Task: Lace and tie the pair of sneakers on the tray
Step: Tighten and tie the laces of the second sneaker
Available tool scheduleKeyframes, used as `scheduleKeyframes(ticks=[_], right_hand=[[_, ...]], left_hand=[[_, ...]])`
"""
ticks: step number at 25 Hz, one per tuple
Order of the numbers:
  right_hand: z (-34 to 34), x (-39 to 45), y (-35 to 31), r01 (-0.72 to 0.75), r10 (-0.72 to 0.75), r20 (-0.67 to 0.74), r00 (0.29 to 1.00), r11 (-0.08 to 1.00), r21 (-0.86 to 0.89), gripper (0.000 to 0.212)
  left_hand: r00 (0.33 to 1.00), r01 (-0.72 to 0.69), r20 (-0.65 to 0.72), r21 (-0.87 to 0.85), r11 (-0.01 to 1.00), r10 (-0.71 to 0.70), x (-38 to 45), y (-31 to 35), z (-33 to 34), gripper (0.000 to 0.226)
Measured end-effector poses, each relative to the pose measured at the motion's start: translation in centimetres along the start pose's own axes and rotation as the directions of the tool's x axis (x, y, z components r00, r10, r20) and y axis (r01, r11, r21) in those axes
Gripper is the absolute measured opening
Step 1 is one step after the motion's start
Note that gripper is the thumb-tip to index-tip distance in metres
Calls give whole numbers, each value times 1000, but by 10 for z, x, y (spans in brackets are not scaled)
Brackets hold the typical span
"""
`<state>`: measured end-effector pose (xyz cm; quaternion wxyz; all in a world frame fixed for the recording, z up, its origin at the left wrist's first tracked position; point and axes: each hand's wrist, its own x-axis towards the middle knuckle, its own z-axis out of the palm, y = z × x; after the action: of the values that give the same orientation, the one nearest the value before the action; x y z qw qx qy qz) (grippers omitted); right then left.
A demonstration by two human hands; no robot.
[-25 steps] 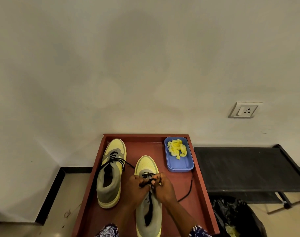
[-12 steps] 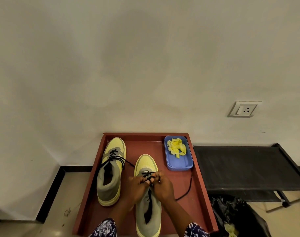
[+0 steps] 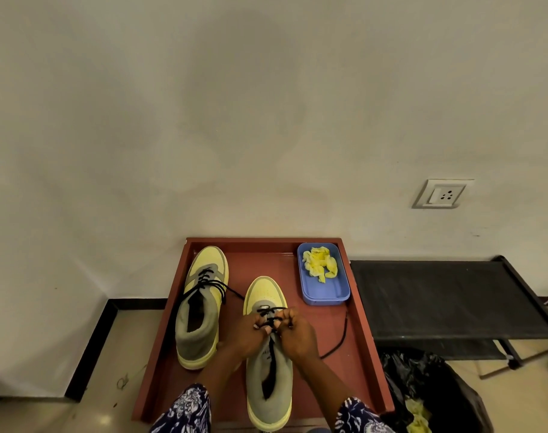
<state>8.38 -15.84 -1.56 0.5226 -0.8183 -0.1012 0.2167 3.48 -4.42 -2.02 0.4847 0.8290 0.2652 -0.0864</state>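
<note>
Hands' grip: left hand [image 3: 247, 335] and right hand [image 3: 297, 337] pinch black lace [image 3: 268, 317] on sneaker [image 3: 268, 385]; no legible writing.

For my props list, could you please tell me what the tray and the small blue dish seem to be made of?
The tray looks like painted wood or board: flat reddish-brown, matte, square raised edges. The blue dish looks plastic: smooth, rounded corners, slight sheen.

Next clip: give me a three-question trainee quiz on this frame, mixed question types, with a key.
1. True or false: both hands work the black lace of the right sneaker.
2. What holds the yellow scraps? A) blue container B) black bag C) left sneaker
3. What surface do both sneakers sit on?

Key: 1 true: left hand and right hand pinch it. 2 A. 3 the red tray.
</note>
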Motion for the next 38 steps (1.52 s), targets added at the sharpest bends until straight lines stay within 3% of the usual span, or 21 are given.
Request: scheduleKeyframes(ticks=[5, 9, 11, 13, 17, 19, 21, 23, 25, 28, 31, 34, 38], right_hand=[[-2, -2, -1, -11, 11, 6, 1000, 1000, -11, 22], [-5, -3, -2, -54, 55, 20, 998, 998, -6, 14], [-6, -2, -1, -84, 84, 21, 996, 996, 12, 14], [-6, -3, 0, -106, 106, 1, 994, 994, 30, 14], [-10, -3, 3, -145, 146, -60, 987, 989, 23, 9], [-13, -4, 5, -136, 137, -57, 989, 991, 16, 13], [-13, -5, 6, -80, 80, -25, 997, 996, -24, 16], [-12, -6, 6, 5, -3, 18, 1000, 992, -124, 21], [-13, -7, 3, 51, -43, 44, 998, 981, -185, 18], [-17, -5, 1, 61, -49, 49, 998, 963, -263, 19], [-20, -3, 1, 63, -58, 24, 998, 938, -341, 35], [-24, -3, 2, -32, 21, -56, 998, 977, -210, 33], [-27, -7, -4, -159, 172, -54, 984, 969, 186, 17]], left_hand=[[998, 57, -24, -238, 970, -64, -10, 4, -3, 25], [991, 81, -77, -319, 944, -111, -13, 6, -2, 8], [990, 50, -118, -179, 983, -72, -13, 6, -4, 20], [994, 7, -108, 88, 996, 3, -13, 7, -10, 32], [993, -77, -53, 353, 933, 102, -16, 6, -25, 28], [996, -63, -50, 260, 964, 78, -16, 2, -25, 26], [996, 10, -84, -5, 1000, -11, -19, 3, -21, 24], [988, 87, -102, -269, 959, -118, -21, 6, -14, 20], [983, 95, -102, -426, 900, -152, -24, 11, -9, 15], [987, 33, -125, -480, 877, -105, -25, 12, -8, 8], [985, 31, -146, -380, 924, -93, -23, 5, -11, 13], [987, 41, -145, -229, 973, -76, -21, -6, -18, 18], [978, 63, -192, -111, 992, -83, -23, -14, -23, 15]])
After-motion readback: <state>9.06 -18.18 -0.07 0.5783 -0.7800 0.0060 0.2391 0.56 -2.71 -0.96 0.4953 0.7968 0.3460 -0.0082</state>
